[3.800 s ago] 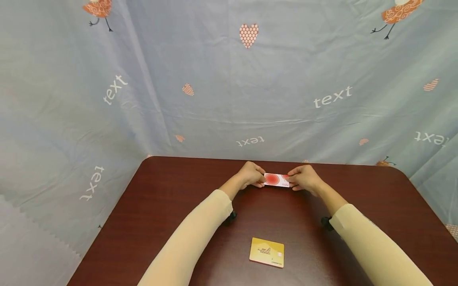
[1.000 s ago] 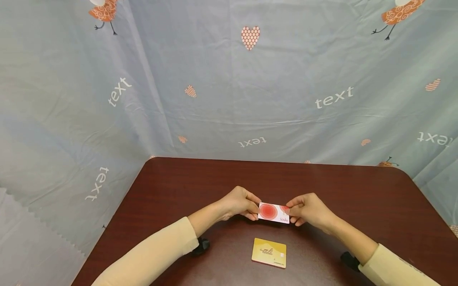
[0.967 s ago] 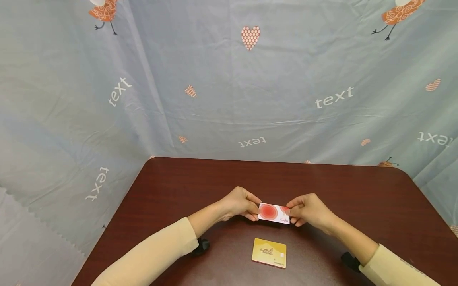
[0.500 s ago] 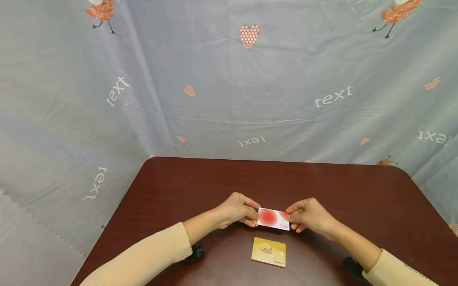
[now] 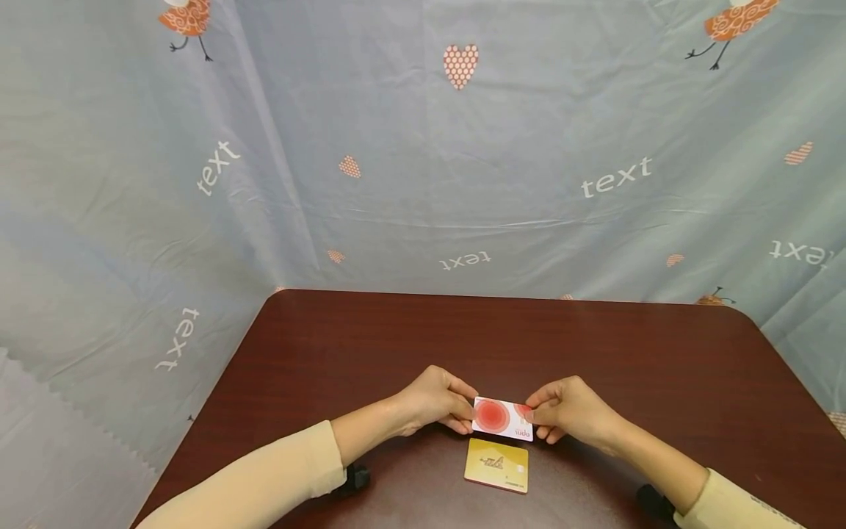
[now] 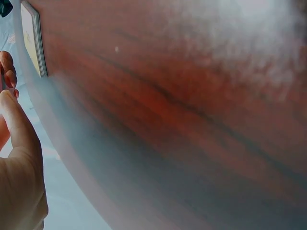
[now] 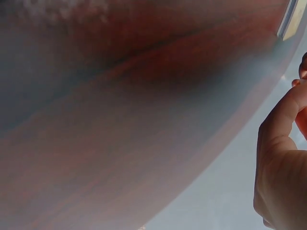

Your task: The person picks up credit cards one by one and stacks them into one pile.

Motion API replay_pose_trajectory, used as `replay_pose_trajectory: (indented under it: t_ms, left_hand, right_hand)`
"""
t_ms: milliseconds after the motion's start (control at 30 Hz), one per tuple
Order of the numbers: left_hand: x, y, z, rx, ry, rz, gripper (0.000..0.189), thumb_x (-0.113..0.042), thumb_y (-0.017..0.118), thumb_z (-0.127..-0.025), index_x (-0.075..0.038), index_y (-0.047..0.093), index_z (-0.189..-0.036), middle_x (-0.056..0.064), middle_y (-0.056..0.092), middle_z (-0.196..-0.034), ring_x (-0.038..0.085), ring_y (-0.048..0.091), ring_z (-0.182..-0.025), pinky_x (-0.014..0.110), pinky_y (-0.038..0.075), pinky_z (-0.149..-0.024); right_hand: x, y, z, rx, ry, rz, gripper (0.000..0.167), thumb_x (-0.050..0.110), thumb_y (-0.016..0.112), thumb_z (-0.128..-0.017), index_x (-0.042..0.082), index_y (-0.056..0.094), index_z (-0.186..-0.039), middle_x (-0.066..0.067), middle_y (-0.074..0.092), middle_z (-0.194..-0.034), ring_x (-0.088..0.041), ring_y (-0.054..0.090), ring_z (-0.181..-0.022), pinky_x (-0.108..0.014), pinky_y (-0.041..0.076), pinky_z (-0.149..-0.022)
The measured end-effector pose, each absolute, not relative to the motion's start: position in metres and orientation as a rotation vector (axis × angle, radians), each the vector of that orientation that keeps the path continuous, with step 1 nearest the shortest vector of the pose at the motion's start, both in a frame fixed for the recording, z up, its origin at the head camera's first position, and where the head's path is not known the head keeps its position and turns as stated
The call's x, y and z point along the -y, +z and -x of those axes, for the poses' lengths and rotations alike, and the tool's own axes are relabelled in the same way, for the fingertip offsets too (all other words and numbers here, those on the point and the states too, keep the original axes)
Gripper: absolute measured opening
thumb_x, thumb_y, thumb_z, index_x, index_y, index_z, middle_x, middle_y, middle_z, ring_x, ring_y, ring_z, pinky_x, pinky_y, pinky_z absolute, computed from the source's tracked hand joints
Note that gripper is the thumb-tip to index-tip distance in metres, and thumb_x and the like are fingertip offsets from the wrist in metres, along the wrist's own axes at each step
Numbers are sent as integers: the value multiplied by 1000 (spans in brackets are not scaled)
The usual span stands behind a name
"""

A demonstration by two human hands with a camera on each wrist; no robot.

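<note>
A white card with red circles (image 5: 492, 416) is held between both hands in the head view. My left hand (image 5: 432, 402) pinches its left edge with thumb and fingers. At the opposite edge, my right hand (image 5: 573, 414) pinches it the same way. Just nearer to me, a small stack of cards with a yellow one on top (image 5: 496, 466) lies on the table. The left wrist view shows the stack's layered edge (image 6: 42, 52) beyond the left thumb. In the right wrist view a corner of the stack (image 7: 290, 24) appears above the right hand (image 7: 283, 158).
The dark red-brown table (image 5: 370, 323) has rounded far corners. A light blue curtain (image 5: 396, 206) printed with hearts, birds and words hangs behind it and along the left side. Black wrist straps (image 5: 357, 477) show under both sleeves.
Both hands have drawn the red-and-white card from the table's far part towards me. It is now close to the yellow card's far edge. The yellow-topped stack has stayed in place.
</note>
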State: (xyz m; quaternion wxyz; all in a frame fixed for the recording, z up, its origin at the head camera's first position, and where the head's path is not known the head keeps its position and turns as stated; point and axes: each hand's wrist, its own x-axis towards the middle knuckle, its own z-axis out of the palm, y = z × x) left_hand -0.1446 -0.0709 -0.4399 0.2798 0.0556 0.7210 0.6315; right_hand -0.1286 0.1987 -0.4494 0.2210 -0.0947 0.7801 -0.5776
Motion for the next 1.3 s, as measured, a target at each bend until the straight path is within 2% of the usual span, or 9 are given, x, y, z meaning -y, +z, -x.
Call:
replay_pose_trajectory:
  t_ms: [300, 1300]
  left_hand:
    - [73, -437, 133, -1929, 1670, -154, 35, 16, 72, -87, 17, 65, -122, 21, 75, -84, 18, 72, -60, 30, 63, -61]
    - [78, -450, 105, -1890, 1687, -182, 34, 20, 70, -85, 18, 66, -118, 21, 74, -80, 14, 69, -57, 25, 61, -56]
  right_hand:
    - [-198, -456, 119, -2113, -1585, 289, 22, 5, 77, -93, -10, 70, -107, -11, 69, -79, -19, 66, -64, -31, 61, -57]
    - [-194, -472, 97, -2015, -1585, 343, 17, 1, 75, -92, -8, 67, -104, -11, 69, -77, -17, 66, -62, -26, 59, -54]
